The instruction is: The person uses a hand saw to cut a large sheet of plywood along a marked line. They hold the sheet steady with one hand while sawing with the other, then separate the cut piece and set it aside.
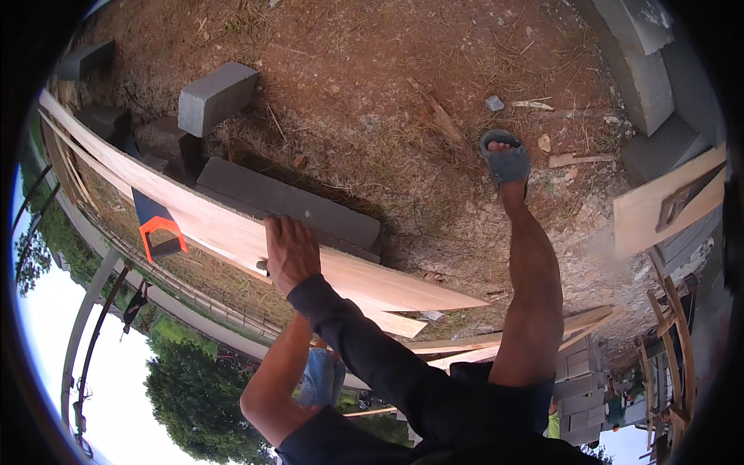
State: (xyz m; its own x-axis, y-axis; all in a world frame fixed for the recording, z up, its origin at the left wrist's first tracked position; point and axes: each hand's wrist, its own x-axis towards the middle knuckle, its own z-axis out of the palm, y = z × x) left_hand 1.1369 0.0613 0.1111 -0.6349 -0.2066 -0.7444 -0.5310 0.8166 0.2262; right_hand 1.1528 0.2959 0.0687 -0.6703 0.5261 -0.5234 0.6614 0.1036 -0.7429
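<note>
A long pale wooden board (209,213) runs from the upper left to the middle. My right hand (291,252), at the end of a dark sleeve, is closed over it near its middle, fingers bent at the upper edge. A small greyish piece (262,266) shows beside that hand; I cannot make out what it is. My bare left forearm (283,356) passes behind the right one, which hides the left hand. Farther left on the board's lower side is a handsaw (163,232) with an orange and black handle and a dark blade.
Grey blocks (217,97) lie beyond the board, a long one (291,208) close against it. My foot in a grey slide sandal (506,159) stands on dirt. At right, a wooden-handled saw (673,209) lies on a plank (632,221) by stacked blocks (647,85). Another person's jeans (319,376) show below.
</note>
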